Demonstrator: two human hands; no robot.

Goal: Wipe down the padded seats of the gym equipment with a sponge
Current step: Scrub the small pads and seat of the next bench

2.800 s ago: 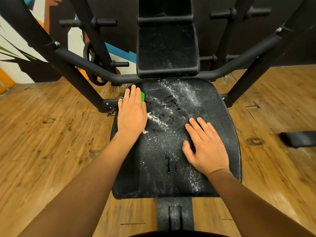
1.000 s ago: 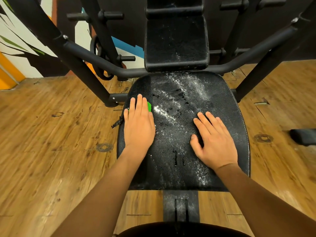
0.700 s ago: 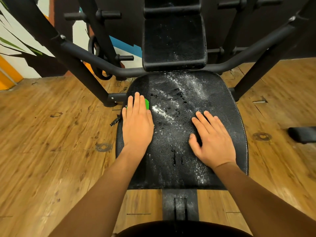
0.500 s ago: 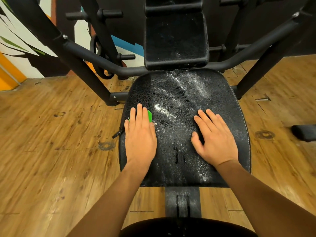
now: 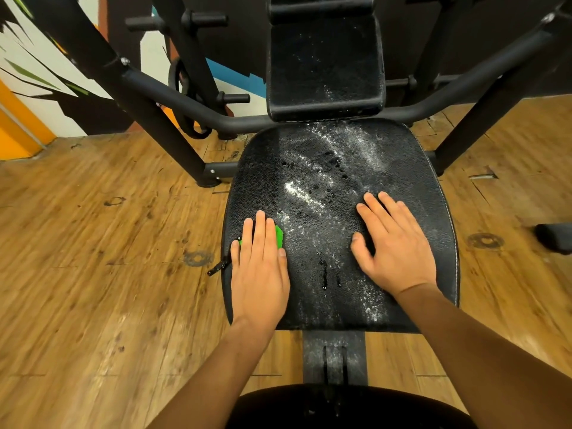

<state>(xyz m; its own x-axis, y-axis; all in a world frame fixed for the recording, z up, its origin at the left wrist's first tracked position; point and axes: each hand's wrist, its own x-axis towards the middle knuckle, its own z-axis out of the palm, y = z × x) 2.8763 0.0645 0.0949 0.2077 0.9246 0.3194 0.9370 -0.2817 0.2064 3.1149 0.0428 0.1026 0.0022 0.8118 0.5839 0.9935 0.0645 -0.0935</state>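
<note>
A black padded seat (image 5: 334, 156) fills the middle of the head view, streaked with white foam and dark wet drips. My left hand (image 5: 260, 267) lies flat with straight fingers on a green sponge (image 5: 279, 236), pressing it onto the seat's left side; only a sliver of sponge shows beside my fingers. My right hand (image 5: 393, 246) rests flat and spread on the seat's right half, holding nothing. Behind the seat stands a black padded backrest (image 5: 325, 63), also speckled white.
Black steel frame bars (image 5: 161, 119) slant on both sides of the seat, with a curved crossbar (image 5: 448, 91) behind it. Weight pegs stick out at the back left. A second black pad (image 5: 340, 407) lies at the bottom edge. Wooden floor surrounds the machine.
My left hand has slid the sponge back toward me along the seat's left side, leaving that strip darker and free of foam. My right hand has stayed put.
</note>
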